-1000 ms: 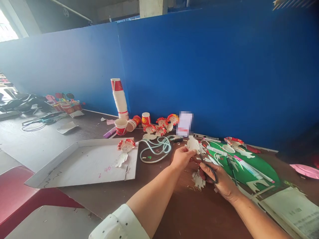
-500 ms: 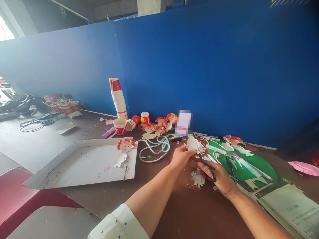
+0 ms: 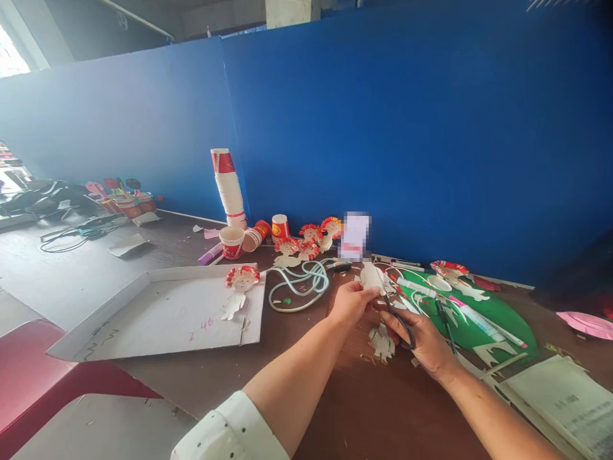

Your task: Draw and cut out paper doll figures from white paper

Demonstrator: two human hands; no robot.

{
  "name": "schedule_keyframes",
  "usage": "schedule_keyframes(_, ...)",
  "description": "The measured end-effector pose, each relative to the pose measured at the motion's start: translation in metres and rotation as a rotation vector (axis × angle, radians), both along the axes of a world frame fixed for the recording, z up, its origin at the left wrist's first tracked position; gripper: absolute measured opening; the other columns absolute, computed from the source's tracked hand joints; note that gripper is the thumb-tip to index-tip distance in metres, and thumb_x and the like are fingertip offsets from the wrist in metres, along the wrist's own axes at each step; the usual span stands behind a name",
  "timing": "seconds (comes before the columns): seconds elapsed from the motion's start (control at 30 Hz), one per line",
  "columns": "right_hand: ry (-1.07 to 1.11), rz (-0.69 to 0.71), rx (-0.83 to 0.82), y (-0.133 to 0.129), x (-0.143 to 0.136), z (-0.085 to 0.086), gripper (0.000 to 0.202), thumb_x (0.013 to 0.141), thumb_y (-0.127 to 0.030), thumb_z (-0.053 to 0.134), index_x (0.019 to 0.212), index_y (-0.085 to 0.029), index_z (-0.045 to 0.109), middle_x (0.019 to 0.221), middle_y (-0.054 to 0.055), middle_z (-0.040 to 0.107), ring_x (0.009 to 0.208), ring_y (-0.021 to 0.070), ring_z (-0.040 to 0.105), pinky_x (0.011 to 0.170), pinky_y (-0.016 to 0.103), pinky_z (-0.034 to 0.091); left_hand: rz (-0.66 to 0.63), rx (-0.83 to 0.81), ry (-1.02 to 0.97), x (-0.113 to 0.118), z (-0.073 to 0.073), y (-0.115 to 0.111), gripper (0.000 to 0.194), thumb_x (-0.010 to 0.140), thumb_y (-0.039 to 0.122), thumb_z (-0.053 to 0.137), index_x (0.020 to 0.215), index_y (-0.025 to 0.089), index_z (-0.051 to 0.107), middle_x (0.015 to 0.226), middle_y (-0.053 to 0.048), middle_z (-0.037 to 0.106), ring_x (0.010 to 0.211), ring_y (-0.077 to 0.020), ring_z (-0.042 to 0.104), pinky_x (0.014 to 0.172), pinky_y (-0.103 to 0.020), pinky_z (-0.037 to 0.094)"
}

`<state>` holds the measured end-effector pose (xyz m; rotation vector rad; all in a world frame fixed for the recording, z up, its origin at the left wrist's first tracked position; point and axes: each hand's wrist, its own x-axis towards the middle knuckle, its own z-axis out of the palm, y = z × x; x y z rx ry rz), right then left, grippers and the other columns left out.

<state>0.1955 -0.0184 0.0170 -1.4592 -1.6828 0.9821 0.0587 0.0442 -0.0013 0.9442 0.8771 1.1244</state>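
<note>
Between the thumb and fingers of my left hand [image 3: 352, 303] is a small piece of white paper [image 3: 372, 279], held just above the brown table. My right hand [image 3: 426, 342] grips black-handled scissors [image 3: 406, 329], whose blades reach up to the paper's right edge. Below both hands lies a white paper cutout [image 3: 382, 344] with a jagged outline. A paper doll [image 3: 242, 279] with a red curled fringe rests in the shallow white box lid [image 3: 167, 326] on the left. Similar dolls [image 3: 310, 234] are grouped behind my hands.
A tall stack of paper cups [image 3: 228, 191] stands against the blue partition [image 3: 407, 128]. A pale cable [image 3: 299, 281] lies coiled left of my hands. Markers [image 3: 479, 319] and scraps cover a green disc [image 3: 520, 326] at the right, beside an open book [image 3: 560, 396].
Both hands keep almost the same pose. The white paper is turned slightly at the scissor blades, and the whole view has shifted a little.
</note>
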Motion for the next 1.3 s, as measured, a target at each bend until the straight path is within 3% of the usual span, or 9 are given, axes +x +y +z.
schedule_keyframes(0.23, 0.009, -0.001, -0.008, 0.001, 0.001, -0.003, 0.033, 0.081, -0.047, 0.057, 0.095, -0.021, 0.070, 0.052, -0.005, 0.049, 0.051, 0.0126, 0.042, 0.050, 0.025, 0.034, 0.000, -0.001, -0.016, 0.000, 0.000, 0.000, 0.022, 0.062, 0.032, 0.070, 0.067, 0.012, 0.060, 0.063, -0.002, 0.057, 0.051, -0.0078, 0.045, 0.052, -0.023, 0.033)
schedule_keyframes(0.4, 0.007, 0.002, -0.003, 0.001, 0.000, -0.003, 0.037, 0.080, -0.050, 0.056, 0.098, -0.020, 0.070, 0.051, -0.004, 0.049, 0.050, 0.0132, 0.042, 0.049, 0.026, 0.033, -0.030, -0.024, -0.017, -0.002, 0.004, 0.000, 0.023, 0.063, 0.033, 0.071, 0.071, 0.014, 0.060, 0.066, -0.003, 0.059, 0.056, -0.0095, 0.051, 0.052, -0.022, 0.034)
schedule_keyframes(0.57, -0.012, 0.004, -0.004, 0.001, -0.001, -0.001, 0.034, 0.080, -0.051, 0.056, 0.083, -0.020, 0.069, 0.051, -0.003, 0.049, 0.050, 0.0136, 0.043, 0.049, 0.027, 0.032, 0.046, -0.028, -0.010, -0.003, 0.002, 0.002, 0.025, 0.064, 0.035, 0.071, 0.066, 0.015, 0.057, 0.058, 0.001, 0.053, 0.052, -0.0074, 0.045, 0.052, -0.022, 0.034)
schedule_keyframes(0.73, 0.001, -0.005, 0.010, 0.002, 0.002, -0.004, 0.034, 0.080, -0.051, 0.056, 0.065, -0.021, 0.061, 0.052, -0.003, 0.050, 0.051, 0.0136, 0.044, 0.051, 0.027, 0.033, 0.016, 0.005, -0.045, -0.002, 0.009, -0.004, 0.018, 0.063, 0.029, 0.071, 0.067, 0.013, 0.062, 0.063, -0.002, 0.058, 0.053, -0.0082, 0.047, 0.055, -0.023, 0.035)
schedule_keyframes(0.9, -0.015, -0.020, 0.008, 0.002, 0.003, -0.005, 0.037, 0.080, -0.052, 0.055, 0.060, -0.021, 0.058, 0.052, -0.003, 0.051, 0.050, 0.0133, 0.043, 0.049, 0.027, 0.032, 0.016, -0.014, -0.062, -0.001, 0.015, -0.009, 0.016, 0.063, 0.025, 0.070, 0.069, 0.012, 0.065, 0.067, -0.004, 0.062, 0.059, -0.0103, 0.052, 0.058, -0.023, 0.037)
schedule_keyframes(1.03, -0.028, -0.003, 0.028, 0.002, 0.003, -0.005, 0.038, 0.082, -0.053, 0.053, 0.062, -0.021, 0.058, 0.051, -0.003, 0.051, 0.050, 0.0135, 0.043, 0.050, 0.027, 0.032, 0.013, -0.023, -0.033, -0.002, 0.012, -0.006, 0.016, 0.063, 0.025, 0.070, 0.068, 0.012, 0.064, 0.063, -0.002, 0.059, 0.055, -0.0081, 0.047, 0.054, -0.022, 0.034)
schedule_keyframes(1.3, -0.003, 0.019, 0.003, 0.000, 0.002, -0.001, 0.043, 0.079, -0.058, 0.054, 0.058, -0.020, 0.058, 0.051, -0.002, 0.050, 0.050, 0.0136, 0.044, 0.050, 0.027, 0.036, -0.146, -0.260, -0.185, -0.009, 0.011, 0.002, 0.016, 0.064, 0.021, 0.070, 0.063, 0.011, 0.057, 0.052, 0.001, 0.047, 0.047, -0.0052, 0.041, 0.043, -0.018, 0.026)
